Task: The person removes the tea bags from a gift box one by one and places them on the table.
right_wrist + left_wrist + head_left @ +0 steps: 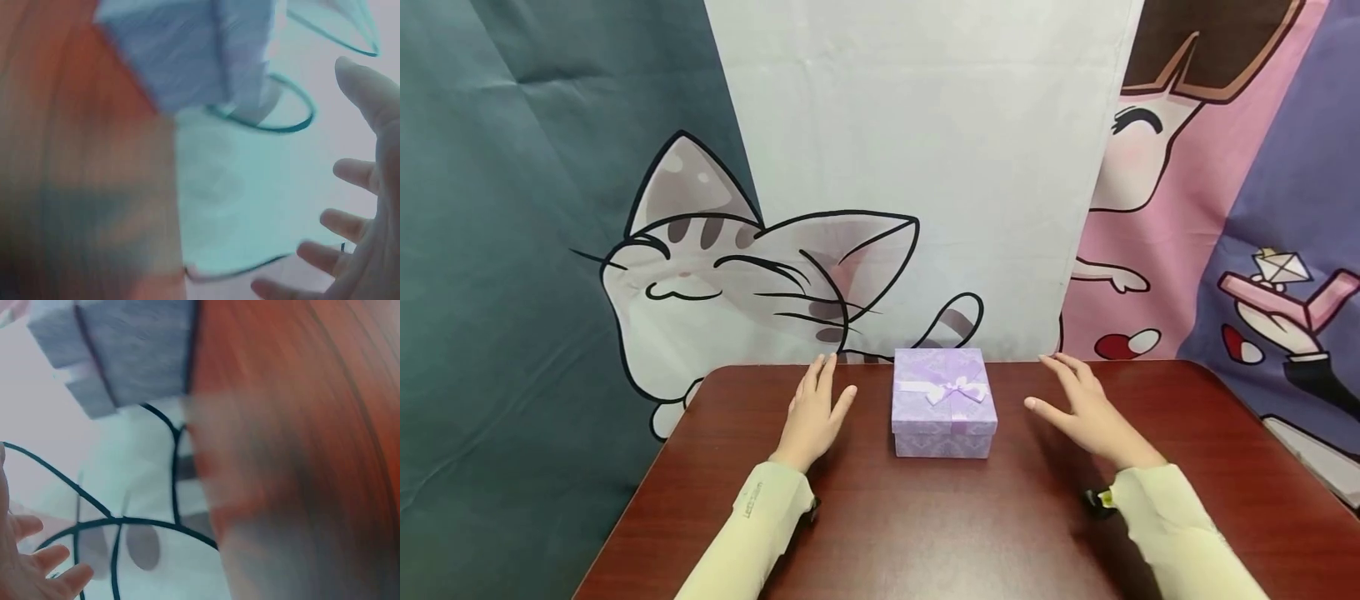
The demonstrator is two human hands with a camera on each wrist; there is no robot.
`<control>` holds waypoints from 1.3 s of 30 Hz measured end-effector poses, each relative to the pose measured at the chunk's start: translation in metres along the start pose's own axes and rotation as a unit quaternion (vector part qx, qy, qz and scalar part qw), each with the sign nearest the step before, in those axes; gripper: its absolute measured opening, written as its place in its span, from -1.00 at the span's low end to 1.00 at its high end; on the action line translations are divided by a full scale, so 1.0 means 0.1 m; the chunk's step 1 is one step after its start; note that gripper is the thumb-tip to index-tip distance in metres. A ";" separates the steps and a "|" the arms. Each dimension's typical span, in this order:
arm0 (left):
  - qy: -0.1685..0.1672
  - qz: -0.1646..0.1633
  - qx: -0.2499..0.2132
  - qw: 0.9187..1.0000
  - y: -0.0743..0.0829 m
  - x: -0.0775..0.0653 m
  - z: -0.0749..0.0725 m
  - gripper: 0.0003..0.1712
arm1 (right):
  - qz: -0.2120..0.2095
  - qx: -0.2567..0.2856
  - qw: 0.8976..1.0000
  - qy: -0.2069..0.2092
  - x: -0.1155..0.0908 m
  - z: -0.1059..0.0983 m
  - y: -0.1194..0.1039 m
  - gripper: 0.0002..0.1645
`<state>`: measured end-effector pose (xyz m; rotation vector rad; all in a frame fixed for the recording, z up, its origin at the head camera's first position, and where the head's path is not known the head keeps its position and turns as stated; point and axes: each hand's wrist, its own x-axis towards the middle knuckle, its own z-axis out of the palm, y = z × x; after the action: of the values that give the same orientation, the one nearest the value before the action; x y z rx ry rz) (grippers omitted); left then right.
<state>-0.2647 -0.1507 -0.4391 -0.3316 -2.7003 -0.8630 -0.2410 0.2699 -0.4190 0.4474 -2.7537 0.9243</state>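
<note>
A square lavender gift box [943, 417], its lid on and a pale ribbon bow [958, 390] on top, stands near the table's back edge. To its left my left hand [811, 421] hovers with fingers stretched forward and thumb apart, touching nothing. On the other side my right hand [1093, 417] is held over the table, fingers spread and empty, with a gap between it and the box. In the left wrist view the box [125, 356] appears at the top, beyond the fingers [53, 556]. The right wrist view has the box [181, 50] at upper left, apart from the hand [369, 206].
The box rests on a dark red-brown wooden table [940, 533] with rounded back corners. Right behind the table hangs a printed cloth backdrop [925, 125] with a cartoon cat [715, 292] and a cartoon figure. Dark devices sit under both wrists.
</note>
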 end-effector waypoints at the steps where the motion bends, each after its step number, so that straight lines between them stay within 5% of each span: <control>1: 0.012 0.005 -0.018 1.000 0.03 -0.01 0.00 -0.20 | -0.006 0.022 1.000 0.005 0.02 0.04 -0.04 -0.08; 5: 0.031 0.017 -0.093 0.995 0.16 -0.07 0.08 -0.30 | -0.014 0.083 0.996 0.001 0.08 0.20 -0.13 -0.12; 8: 0.007 0.020 -0.139 0.990 0.25 -0.11 0.21 -0.33 | -0.012 0.106 0.994 -0.012 0.12 0.26 -0.18 -0.13; 19: -0.039 -0.004 -0.223 0.974 0.43 -0.24 0.50 -0.22 | 0.003 0.166 0.985 -0.055 0.08 0.60 -0.22 0.10; 30: -0.035 0.020 -0.219 0.975 0.48 -0.27 0.58 -0.21 | 0.010 0.194 0.979 -0.061 0.09 0.69 -0.19 0.10; 39: -0.023 0.011 -0.271 0.962 0.48 -0.25 0.61 -0.23 | 0.012 0.212 0.976 -0.043 0.12 0.69 -0.19 0.05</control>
<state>-0.2389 -0.0796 -0.4697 -0.4957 -2.4459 -1.5985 -0.2522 0.2105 -0.4591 0.5321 -2.6306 1.5412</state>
